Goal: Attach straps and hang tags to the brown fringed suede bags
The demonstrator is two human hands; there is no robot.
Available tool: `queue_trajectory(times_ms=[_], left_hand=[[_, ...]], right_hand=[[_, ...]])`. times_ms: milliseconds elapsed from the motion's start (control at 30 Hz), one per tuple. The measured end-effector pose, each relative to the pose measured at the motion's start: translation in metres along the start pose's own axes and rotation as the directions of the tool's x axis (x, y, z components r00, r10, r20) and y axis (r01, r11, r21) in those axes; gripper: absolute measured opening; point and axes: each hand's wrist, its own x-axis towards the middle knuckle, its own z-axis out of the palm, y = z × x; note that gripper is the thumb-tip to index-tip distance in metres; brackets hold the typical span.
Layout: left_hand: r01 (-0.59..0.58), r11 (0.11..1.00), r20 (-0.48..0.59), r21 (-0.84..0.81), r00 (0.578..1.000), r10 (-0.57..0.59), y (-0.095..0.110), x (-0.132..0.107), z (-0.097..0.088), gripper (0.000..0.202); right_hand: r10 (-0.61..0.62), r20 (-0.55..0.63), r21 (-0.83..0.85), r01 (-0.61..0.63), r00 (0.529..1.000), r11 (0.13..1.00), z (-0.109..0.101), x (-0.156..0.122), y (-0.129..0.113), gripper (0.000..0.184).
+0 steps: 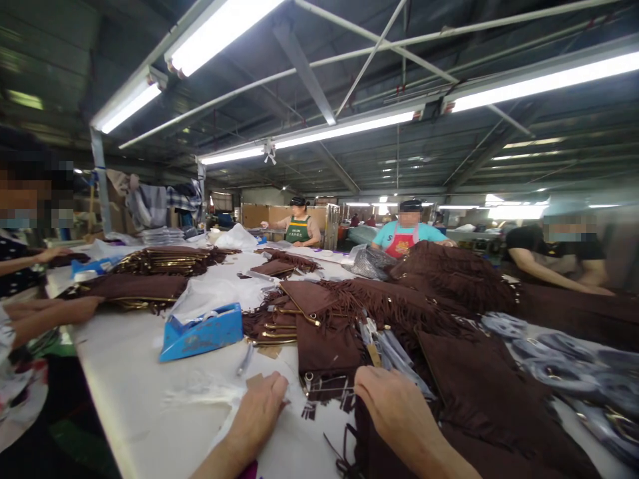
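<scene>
My left hand (262, 409) is closed over the white table (150, 412), its fingers pressed together; a small tan card (254, 381) shows at its fingertips. My right hand (397, 406) is closed in a pinch beside a brown fringed bag (327, 346) with a gold ring. A thin pale line runs from the right fingertips toward the left hand; what either hand grips is too small to make out. Dark brown fabric (382, 446) lies under my right hand, with dark cords (344, 459) near it.
A blue tape dispenser (202, 336) stands left of the bags. Brown bags (150, 289) and a fringed heap (449, 273) cover much of the table. Plastic-wrapped coils (559, 372) lie at right. Co-workers stand around, one sleeve and hand (74, 311) at the left edge.
</scene>
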Motion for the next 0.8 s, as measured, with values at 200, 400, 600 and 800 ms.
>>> queue_trajectory(times_ms=[200, 400, 600, 800], left_hand=[[-0.156, 0.987, -0.011, -0.027, 0.988, 0.156, 0.006, 0.000, -0.004, 0.026], [-0.264, 0.964, -0.126, -0.018, 0.957, 0.260, 0.005, -0.005, -0.003, 0.037], [-0.346, 0.937, -0.223, -0.056, 0.919, 0.326, 0.007, -0.010, -0.010, 0.046], [-0.318, 0.944, -0.172, -0.092, 0.939, 0.300, 0.012, -0.010, -0.016, 0.034]], right_hand=[[0.082, 0.139, 0.186, -0.108, 0.987, 0.977, -0.018, -0.030, 0.002, 0.020], [0.107, 0.191, 0.084, -0.124, 0.976, 0.989, -0.031, -0.017, -0.024, 0.015], [0.116, 0.071, 0.340, -0.133, 0.991, 0.931, -0.034, 0.011, -0.044, 0.023], [0.124, 0.357, 0.363, -0.260, 0.926, 0.895, 0.002, 0.017, -0.062, 0.021]])
